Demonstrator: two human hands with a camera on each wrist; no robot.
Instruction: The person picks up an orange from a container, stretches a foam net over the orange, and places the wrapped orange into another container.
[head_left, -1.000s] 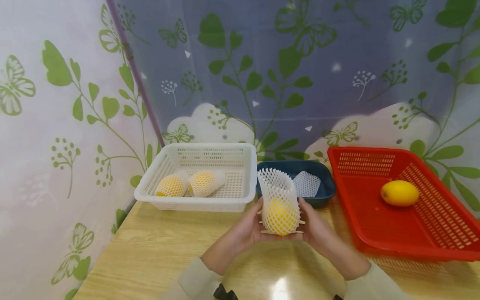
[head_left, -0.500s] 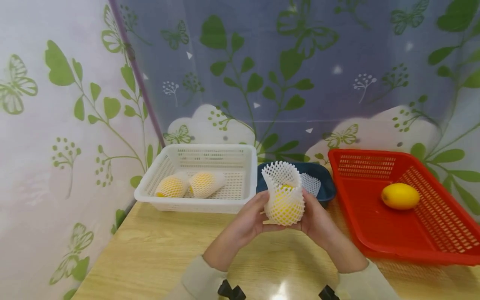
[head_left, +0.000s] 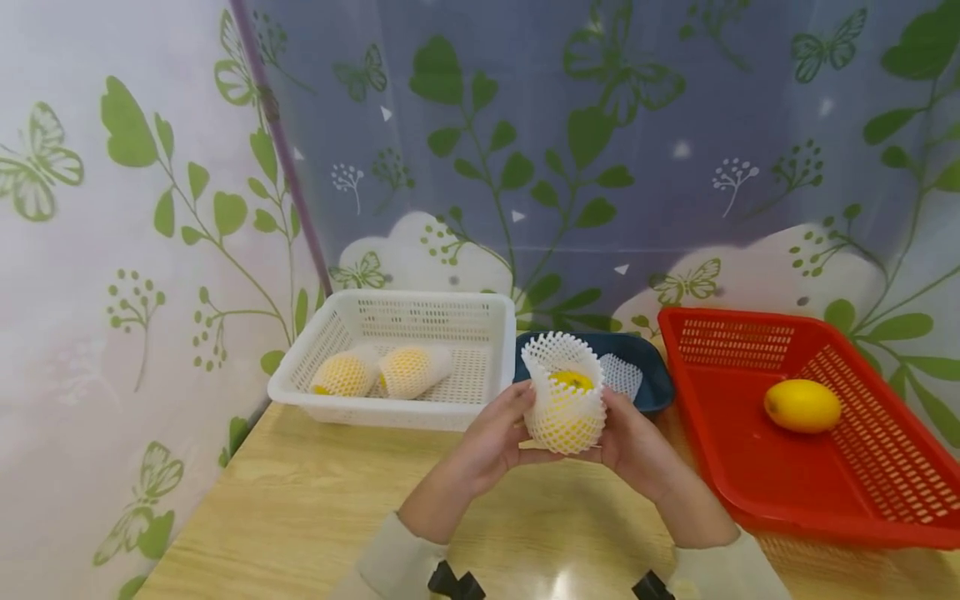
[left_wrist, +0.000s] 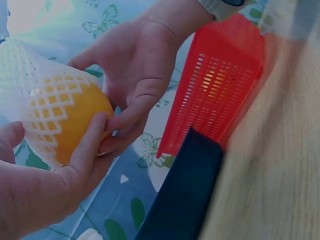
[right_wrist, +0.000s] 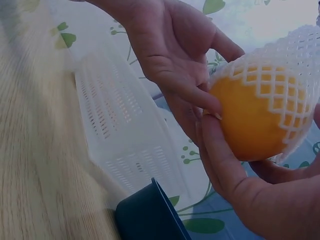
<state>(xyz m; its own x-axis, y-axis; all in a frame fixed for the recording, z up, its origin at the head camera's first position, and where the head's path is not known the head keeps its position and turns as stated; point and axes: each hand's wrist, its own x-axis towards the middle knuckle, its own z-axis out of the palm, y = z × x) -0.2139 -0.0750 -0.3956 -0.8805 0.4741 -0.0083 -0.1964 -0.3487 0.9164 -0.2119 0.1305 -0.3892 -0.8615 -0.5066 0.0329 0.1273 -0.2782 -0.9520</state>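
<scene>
A yellow oval fruit (head_left: 572,382) sits inside a white foam net sleeve (head_left: 564,423), held up between both hands over the table. Its top end shows through the sleeve's wide upper opening. My left hand (head_left: 491,446) grips it from the left, thumb on the net. My right hand (head_left: 637,450) grips the other side. In the left wrist view, fingers of both hands meet under the fruit (left_wrist: 82,125), where its bare underside shows beyond the net's edge. The right wrist view shows the same bare yellow end (right_wrist: 250,117) resting on fingertips.
A white basket (head_left: 397,407) at left holds two netted yellow fruits (head_left: 408,372). Behind the hands stands a dark blue bin (head_left: 656,379) with white foam nets (head_left: 620,375). The red basket (head_left: 765,467) at right holds a bare yellow fruit (head_left: 802,406).
Both hands have raised the netted fruit slightly and tilted it, so its top end now shows in the opening. Fingers that stretched the net's lower edge now cup the fruit's underside.
</scene>
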